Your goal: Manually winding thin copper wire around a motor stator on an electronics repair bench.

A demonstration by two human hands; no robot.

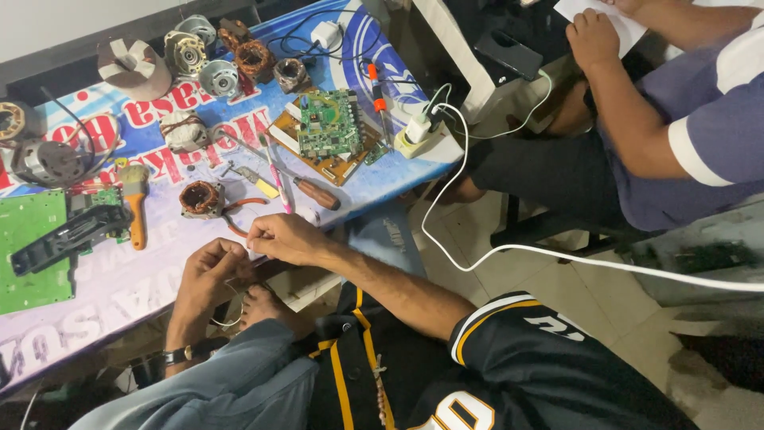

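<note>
My left hand (208, 272) and my right hand (285, 237) meet at the near edge of a table covered by a printed blue banner (119, 287). The fingertips of both pinch something small and thin between them; it looks like a fine wire (229, 322) that loops down below my left hand. A watch sits on my left wrist. Closest on the table are a copper-wound motor coil (200, 197) and a brown-handled screwdriver (314, 193).
A green circuit board on a brown board (328, 127), several motor parts (199, 56), a wooden-handled brush (135, 209), a green panel (28, 247) and a black part (68, 235) cover the table. A white charger (418, 129) trails a cable (557, 255). Another person (676, 135) sits at right.
</note>
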